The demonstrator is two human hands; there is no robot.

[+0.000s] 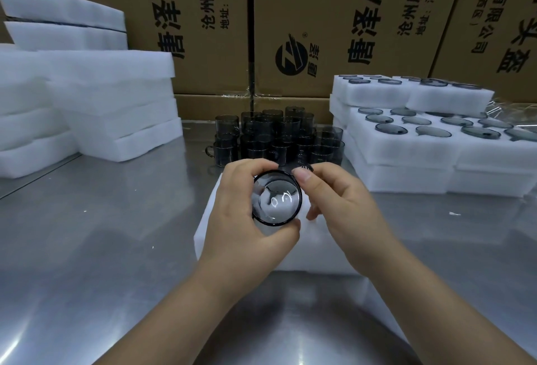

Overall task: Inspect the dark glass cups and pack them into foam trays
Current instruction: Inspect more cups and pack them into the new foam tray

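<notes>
Dark glass cup [276, 197] held above front foam tray [316, 254]: left hand [232, 205] grips it, right hand [340, 199] pinches rim. Behind tray, loose cups [276, 135] await packing; to its right, filled trays [406, 144].

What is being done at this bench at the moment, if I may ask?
A person is inspecting a dark glass cup, mouth towards the camera: the left hand grips its wall, the right hand pinches its upper edge. It is held above a white foam tray on the steel table. Unpacked cups wait behind; filled trays are stacked at the right.
</notes>
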